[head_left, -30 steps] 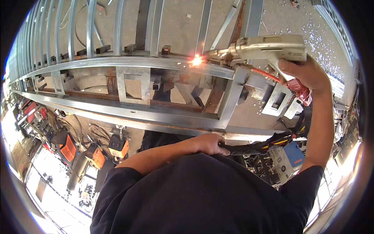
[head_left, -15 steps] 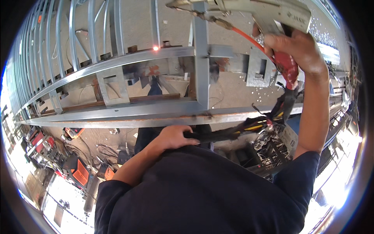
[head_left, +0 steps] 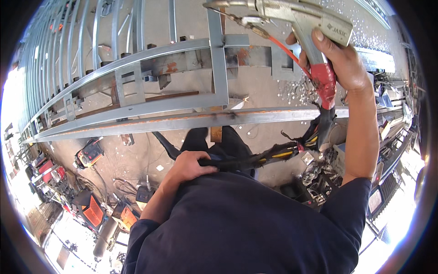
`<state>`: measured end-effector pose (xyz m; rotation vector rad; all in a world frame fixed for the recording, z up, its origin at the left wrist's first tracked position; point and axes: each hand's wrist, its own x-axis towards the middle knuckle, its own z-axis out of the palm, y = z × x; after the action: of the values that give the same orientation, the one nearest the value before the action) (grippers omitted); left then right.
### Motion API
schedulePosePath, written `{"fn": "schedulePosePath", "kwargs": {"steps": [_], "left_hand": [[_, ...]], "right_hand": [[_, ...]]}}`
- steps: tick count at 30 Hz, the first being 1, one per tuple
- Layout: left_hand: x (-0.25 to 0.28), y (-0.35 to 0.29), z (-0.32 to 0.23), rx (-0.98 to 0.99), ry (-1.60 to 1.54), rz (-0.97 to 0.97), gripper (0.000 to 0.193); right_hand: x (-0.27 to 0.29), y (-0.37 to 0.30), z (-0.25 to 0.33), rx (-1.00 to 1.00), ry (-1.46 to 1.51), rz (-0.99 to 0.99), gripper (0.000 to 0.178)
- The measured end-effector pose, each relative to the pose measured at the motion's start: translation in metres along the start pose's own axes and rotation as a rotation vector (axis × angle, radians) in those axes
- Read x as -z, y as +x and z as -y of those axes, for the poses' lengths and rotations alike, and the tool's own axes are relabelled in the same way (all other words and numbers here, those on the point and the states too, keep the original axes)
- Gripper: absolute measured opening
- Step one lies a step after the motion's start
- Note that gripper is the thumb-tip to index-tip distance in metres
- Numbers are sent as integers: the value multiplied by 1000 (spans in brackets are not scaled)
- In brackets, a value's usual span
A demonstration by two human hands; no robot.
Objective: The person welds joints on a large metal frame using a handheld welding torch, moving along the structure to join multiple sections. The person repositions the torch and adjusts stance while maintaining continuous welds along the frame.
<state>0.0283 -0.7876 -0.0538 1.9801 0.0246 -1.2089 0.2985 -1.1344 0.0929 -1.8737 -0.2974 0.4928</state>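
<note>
Torch handle (head_left: 307, 42) part-hidden inside clamped right hand (head_left: 346, 65); left hand (head_left: 189, 165) wrapped round cable (head_left: 246, 162).

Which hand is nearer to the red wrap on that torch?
Right. The right hand holds the torch, beside the red wrap; the left hand is farther, down and left, around the black cable.

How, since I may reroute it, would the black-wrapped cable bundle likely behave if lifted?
The black-wrapped cable bundle would probably flex but resist sharp bends, as it curves broadly between the left hand and torch. It looks frayed, with yellow showing through, so it might snag. Lifting it would likely tug the torch, joined at the red-wrapped grip.
</note>
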Motion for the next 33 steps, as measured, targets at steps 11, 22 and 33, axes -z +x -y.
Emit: {"fn": "schedulePosePath", "kwargs": {"steps": [11,22,33], "left_hand": [[-38,-12,-3,-111,-44,-49,54],[-36,30,-76,32,-96,-408,44],[-33,84,-116,163,-72,-740,51]], "right_hand": [[-17,-37,29,-114,-101,-6,47],[10,114,-21,-133,-115,265,47],[-20,230,-65,-182,38,595,56]]}}
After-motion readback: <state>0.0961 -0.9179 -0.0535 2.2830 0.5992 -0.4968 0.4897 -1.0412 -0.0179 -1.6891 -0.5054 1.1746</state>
